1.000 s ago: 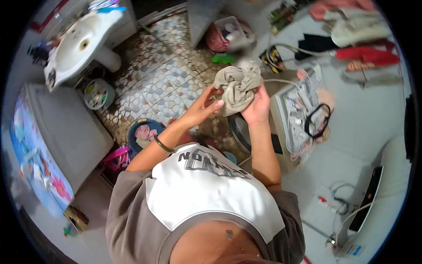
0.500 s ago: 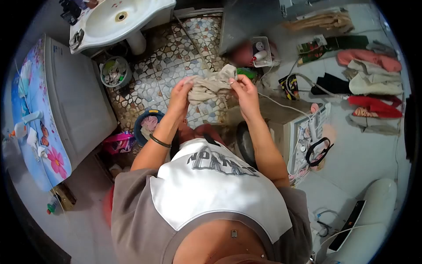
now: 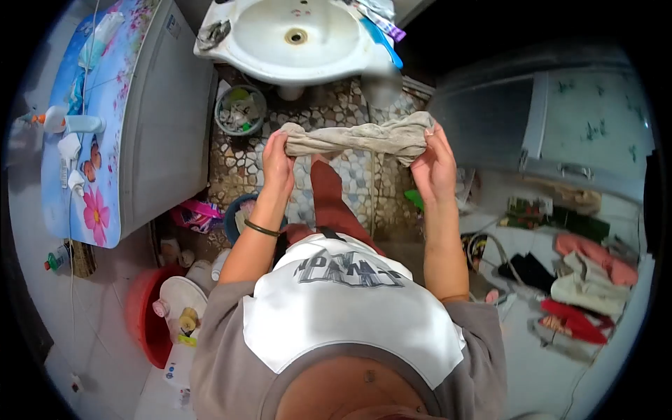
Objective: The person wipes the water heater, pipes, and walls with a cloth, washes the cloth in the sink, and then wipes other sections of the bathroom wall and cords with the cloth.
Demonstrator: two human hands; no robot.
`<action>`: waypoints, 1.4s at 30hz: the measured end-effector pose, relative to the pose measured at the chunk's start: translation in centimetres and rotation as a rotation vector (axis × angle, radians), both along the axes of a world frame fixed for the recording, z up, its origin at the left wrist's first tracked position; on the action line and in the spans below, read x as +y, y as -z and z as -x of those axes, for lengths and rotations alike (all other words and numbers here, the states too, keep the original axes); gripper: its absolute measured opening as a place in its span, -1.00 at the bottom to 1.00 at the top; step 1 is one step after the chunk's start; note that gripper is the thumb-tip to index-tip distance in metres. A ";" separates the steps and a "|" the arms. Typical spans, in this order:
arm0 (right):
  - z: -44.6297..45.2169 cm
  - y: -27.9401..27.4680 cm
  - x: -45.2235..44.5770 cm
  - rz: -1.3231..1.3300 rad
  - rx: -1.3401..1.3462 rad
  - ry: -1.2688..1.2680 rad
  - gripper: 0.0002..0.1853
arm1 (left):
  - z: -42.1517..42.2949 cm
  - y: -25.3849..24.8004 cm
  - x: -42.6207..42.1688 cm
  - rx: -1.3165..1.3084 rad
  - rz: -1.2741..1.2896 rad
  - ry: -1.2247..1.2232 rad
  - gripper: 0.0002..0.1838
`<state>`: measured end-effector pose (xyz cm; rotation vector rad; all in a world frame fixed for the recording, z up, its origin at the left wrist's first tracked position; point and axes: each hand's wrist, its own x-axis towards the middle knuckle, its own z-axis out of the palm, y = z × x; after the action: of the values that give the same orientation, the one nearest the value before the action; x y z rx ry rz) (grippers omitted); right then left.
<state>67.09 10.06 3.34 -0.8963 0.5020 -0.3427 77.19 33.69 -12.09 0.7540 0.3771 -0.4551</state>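
A damp-looking beige cloth (image 3: 357,138) is stretched sideways between my hands, bunched and slightly twisted along its length. Whether it is a towel or a garment I cannot tell. My left hand (image 3: 278,164) grips its left end, with a dark band on the wrist below. At the wider, crumpled right end, my right hand (image 3: 435,166) has its fingers closed round the fabric. The cloth hangs above the pebble-patterned floor (image 3: 301,185), in front of my outstretched leg (image 3: 327,192).
Ahead stands a white washbasin (image 3: 280,59) with a bucket (image 3: 240,110) of scraps below. A washing machine (image 3: 164,119) is at left, and a red tub (image 3: 148,315) behind it. Clothes (image 3: 588,283) hang at right near a door with a handle (image 3: 574,170).
The cloth, bunched up before, is now drawn out long between my hands, which have moved apart. My view has shifted toward the washbasin, and one leg is now stretched forward.
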 end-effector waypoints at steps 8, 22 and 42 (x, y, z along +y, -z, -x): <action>-21.1 2.5 -4.1 -0.077 0.033 -0.368 -0.62 | -13.9 -2.5 -10.0 0.094 -0.295 0.556 -0.32; -37.0 12.2 -10.4 1.255 0.322 -0.204 -0.68 | -31.1 3.7 -11.2 0.356 -0.018 0.116 -0.80; -51.7 15.3 -12.3 1.564 0.877 -0.528 -0.65 | -36.5 6.2 -17.8 0.358 -0.069 0.125 -0.67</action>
<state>118.77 -2.23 -11.95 -2.6899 0.7353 0.2785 113.70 15.94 -18.30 0.7658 0.6851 -0.7014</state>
